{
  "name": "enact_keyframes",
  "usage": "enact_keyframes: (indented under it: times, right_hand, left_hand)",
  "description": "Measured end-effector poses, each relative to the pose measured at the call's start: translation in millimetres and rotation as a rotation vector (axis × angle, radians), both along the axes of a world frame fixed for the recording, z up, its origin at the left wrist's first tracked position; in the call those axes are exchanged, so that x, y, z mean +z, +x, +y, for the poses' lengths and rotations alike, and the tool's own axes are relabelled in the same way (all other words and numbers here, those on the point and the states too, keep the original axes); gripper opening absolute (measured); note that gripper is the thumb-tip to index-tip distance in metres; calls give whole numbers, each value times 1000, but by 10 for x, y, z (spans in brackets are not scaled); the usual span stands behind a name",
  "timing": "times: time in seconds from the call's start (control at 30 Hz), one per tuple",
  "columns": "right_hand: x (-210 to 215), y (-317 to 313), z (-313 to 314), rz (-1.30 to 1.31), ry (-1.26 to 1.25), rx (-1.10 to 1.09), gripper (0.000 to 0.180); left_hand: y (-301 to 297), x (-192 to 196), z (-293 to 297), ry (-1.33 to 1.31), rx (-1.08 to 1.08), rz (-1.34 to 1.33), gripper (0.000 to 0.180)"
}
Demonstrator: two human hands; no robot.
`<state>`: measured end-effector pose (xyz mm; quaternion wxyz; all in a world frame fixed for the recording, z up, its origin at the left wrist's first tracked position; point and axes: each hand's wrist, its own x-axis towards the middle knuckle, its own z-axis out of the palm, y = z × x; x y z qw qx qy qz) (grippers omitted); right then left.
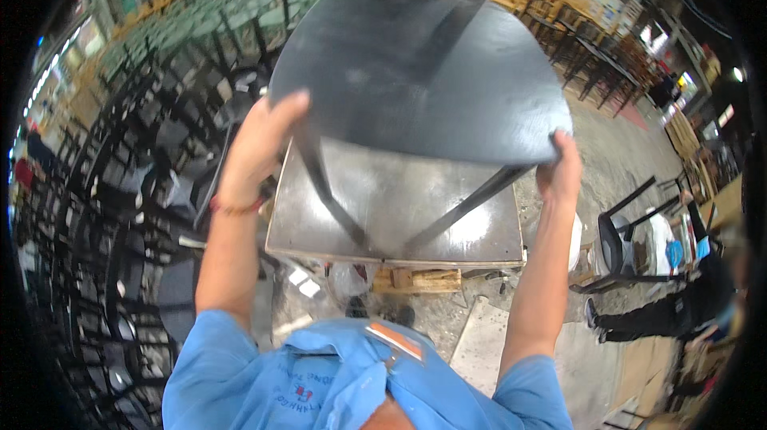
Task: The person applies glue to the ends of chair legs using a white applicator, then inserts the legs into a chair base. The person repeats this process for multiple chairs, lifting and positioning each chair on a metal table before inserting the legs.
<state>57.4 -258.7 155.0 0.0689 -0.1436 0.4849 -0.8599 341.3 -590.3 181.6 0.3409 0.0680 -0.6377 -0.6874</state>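
A black wooden chair (423,71) with a smooth rounded seat is held between my two hands over a metal-topped workbench (391,210). My left hand (260,138) grips the seat's left edge, its thumb over the rim. On the right side of the seat, my right hand (561,166) holds the edge, thumb on top and fingers beneath. Two front legs slant down toward the bench top; motion blur hides whether their ends touch it. The two back posts rise out of the picture at the top.
Rows of black chairs (160,134) crowd the left. Pale green chair parts (184,27) stand behind them. At the right, a person (671,310) in dark clothes is near another black chair (619,250). A wood piece (415,280) lies below the bench.
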Motion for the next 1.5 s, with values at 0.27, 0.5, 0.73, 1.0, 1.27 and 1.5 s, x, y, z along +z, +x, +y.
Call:
enact_keyframes:
  times: [0.27,0.5,0.73,1.0,1.27,1.5]
  right_hand:
    - [323,-903,-771,-119,61,326,33]
    - [247,-731,-661,10,463,-19,33]
    - [290,-668,-716,-7,374,-85,40]
    - [-133,-551,-461,167,511,-197,42]
    - [-3227,1146,1241,-859,847,368,26]
    - [-4355,571,2229,-1024,151,-562,10]
  left_hand:
    - [-929,92,-508,342,246,65,35]
    - [-843,168,-565,353,393,-165,32]
    - [-815,202,-540,180,322,-188,28]
    - [-939,62,-732,201,348,-255,33]
    - [-953,13,-761,414,277,-106,30]
    - [-879,76,-921,403,262,-168,40]
